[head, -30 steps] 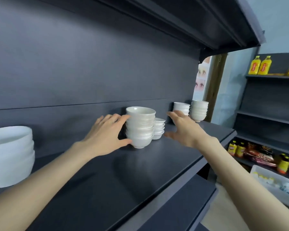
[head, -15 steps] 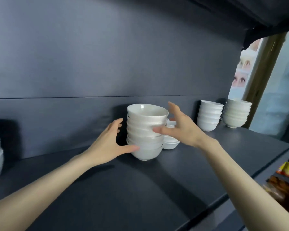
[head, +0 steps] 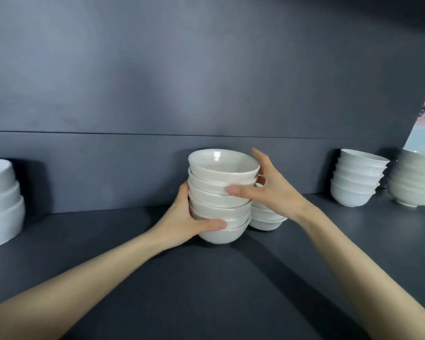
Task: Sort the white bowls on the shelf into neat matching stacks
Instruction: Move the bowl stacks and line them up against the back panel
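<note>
A central stack of white bowls [head: 221,197] on the dark shelf [head: 157,278] is now clasped from both sides: left hand [head: 184,217] low, right hand [head: 268,190], open half a second earlier, closed near the top. A lift or straightening appears imminent.

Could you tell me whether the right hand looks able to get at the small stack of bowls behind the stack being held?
Probably yes: the right hand is right beside the small stack, with nothing between, though it now grips the held stack together with the left hand.
</note>
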The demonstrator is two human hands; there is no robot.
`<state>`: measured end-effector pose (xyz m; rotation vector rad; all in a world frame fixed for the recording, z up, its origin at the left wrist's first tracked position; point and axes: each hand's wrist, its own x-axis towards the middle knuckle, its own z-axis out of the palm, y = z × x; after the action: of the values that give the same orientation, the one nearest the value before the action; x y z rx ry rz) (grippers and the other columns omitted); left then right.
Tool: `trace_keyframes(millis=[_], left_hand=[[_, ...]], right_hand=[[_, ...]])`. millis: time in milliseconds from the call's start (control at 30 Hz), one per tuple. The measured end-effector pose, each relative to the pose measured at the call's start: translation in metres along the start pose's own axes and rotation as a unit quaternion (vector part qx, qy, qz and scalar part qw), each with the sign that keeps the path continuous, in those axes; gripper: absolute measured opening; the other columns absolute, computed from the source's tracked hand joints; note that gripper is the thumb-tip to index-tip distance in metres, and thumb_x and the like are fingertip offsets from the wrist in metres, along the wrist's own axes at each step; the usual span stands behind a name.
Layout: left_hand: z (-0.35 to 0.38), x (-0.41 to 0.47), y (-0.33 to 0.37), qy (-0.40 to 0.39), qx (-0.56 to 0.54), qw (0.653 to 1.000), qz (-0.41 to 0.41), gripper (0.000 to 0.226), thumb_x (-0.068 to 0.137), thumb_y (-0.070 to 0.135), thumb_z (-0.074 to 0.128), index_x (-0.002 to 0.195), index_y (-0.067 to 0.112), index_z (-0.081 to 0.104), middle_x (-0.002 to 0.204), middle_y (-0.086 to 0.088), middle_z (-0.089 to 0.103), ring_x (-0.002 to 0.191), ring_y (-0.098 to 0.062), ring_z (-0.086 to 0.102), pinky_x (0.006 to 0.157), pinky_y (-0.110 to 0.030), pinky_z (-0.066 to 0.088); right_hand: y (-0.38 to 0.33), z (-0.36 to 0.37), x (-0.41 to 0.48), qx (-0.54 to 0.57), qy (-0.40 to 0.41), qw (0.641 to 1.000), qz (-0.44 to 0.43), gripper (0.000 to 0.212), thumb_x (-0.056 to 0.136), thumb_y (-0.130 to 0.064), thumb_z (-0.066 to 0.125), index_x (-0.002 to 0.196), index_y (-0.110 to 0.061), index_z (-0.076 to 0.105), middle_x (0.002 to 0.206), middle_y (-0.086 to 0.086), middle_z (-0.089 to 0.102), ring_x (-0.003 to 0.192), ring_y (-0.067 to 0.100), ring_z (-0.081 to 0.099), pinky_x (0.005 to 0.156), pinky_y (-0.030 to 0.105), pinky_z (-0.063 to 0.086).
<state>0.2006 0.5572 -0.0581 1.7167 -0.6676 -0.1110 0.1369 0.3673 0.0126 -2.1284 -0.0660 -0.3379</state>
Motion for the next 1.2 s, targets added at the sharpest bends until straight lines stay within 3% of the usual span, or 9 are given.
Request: trace_keyframes(millis=[100,233,333,500,700,833,933,1067,1200], left_hand=[[0.001,-0.002,0.003,0.023,0.0,1.0,-0.016,0.093,0.06,0.01,0.088,0.135,0.026,0.034,0.122,0.017,0.058,0.105,0.01,0.058,0.086,-0.014,0.051],[0.002,-0.009,0.009,0.05,0.012,0.998,-0.029,0.096,0.043,0.029,0.091,0.127,0.029,0.045,0.12,0.013,0.063,0.108,0.0,0.061,0.089,-0.022,0.052],[0.001,-0.016,0.012,0.068,0.017,0.997,-0.041,0.096,0.041,0.033,0.089,0.128,0.03,0.047,0.119,0.012,0.065,0.107,-0.002,0.062,0.089,-0.024,0.052],[-0.009,-0.031,0.014,0.088,0.026,0.994,-0.052,0.089,0.053,0.014,0.091,0.129,0.028,0.048,0.118,0.01,0.066,0.107,-0.004,0.063,0.083,-0.02,0.053],[-0.031,-0.044,0.013,0.081,0.02,0.994,-0.063,0.095,0.047,0.022,0.089,0.132,0.028,0.047,0.121,0.009,0.065,0.112,-0.008,0.062,0.094,-0.031,0.052],[-0.045,-0.047,0.011,0.061,0.02,0.996,-0.059,0.093,0.049,0.021,0.088,0.131,0.03,0.047,0.122,0.011,0.065,0.113,-0.007,0.061,0.091,-0.027,0.052],[-0.051,-0.047,0.008,0.046,0.016,0.997,-0.056,0.09,0.055,0.014,0.087,0.133,0.032,0.044,0.123,0.013,0.064,0.113,-0.004,0.06,0.088,-0.023,0.052],[-0.052,-0.047,-0.003,0.026,-0.009,0.998,-0.058,0.1,0.054,0.019,0.088,0.139,0.029,0.036,0.131,0.014,0.058,0.116,-0.001,0.057,0.09,-0.02,0.051],[-0.046,-0.049,-0.015,0.016,-0.012,0.997,-0.071,0.107,0.05,0.033,0.088,0.14,0.027,0.032,0.132,0.013,0.057,0.117,-0.002,0.056,0.096,-0.025,0.049]], right_hand=[[0.004,-0.001,0.001,0.01,-0.002,1.0,-0.017,0.112,0.065,-0.042,0.082,0.152,-0.027,0.012,0.137,-0.015,0.044,0.121,0.007,0.044,0.095,0.02,0.036],[0.006,-0.001,0.001,0.027,-0.006,0.999,-0.038,0.108,0.068,-0.038,0.082,0.152,-0.024,0.015,0.125,-0.018,0.047,0.112,0.005,0.047,0.089,0.018,0.037],[0.006,0.0,0.001,0.031,-0.013,0.998,-0.052,0.11,0.067,-0.039,0.083,0.152,-0.024,0.015,0.113,-0.025,0.044,0.111,0.006,0.049,0.089,0.019,0.037],[0.001,0.012,0.0,0.051,-0.03,0.996,-0.068,0.115,0.064,-0.043,0.084,0.152,-0.023,0.013,0.125,-0.018,0.046,0.116,0.005,0.048,0.089,0.017,0.037],[-0.008,0.035,0.0,0.038,-0.037,0.995,-0.08,0.123,0.057,-0.055,0.084,0.152,-0.024,0.012,0.141,-0.016,0.043,0.129,0.007,0.043,0.108,0.035,0.038],[-0.013,0.046,0.001,0.038,-0.038,0.995,-0.08,0.129,0.052,-0.059,0.082,0.152,-0.024,0.01,0.147,-0.015,0.038,0.134,0.009,0.038,0.111,0.037,0.036],[-0.014,0.048,0.001,0.069,-0.053,0.994,-0.068,0.123,0.057,-0.05,0.085,0.151,-0.023,0.01,0.147,-0.014,0.039,0.132,0.006,0.04,0.108,0.03,0.039],[-0.01,0.047,0.001,0.112,-0.091,0.988,-0.049,0.089,0.07,-0.033,0.082,0.14,-0.028,0.028,0.121,-0.026,0.054,0.106,-0.014,0.054,0.083,0.01,0.048],[-0.007,0.052,0.0,0.124,-0.123,0.984,-0.036,0.088,0.075,-0.03,0.078,0.144,-0.027,0.023,0.126,-0.023,0.052,0.108,-0.014,0.051,0.081,0.006,0.048]])
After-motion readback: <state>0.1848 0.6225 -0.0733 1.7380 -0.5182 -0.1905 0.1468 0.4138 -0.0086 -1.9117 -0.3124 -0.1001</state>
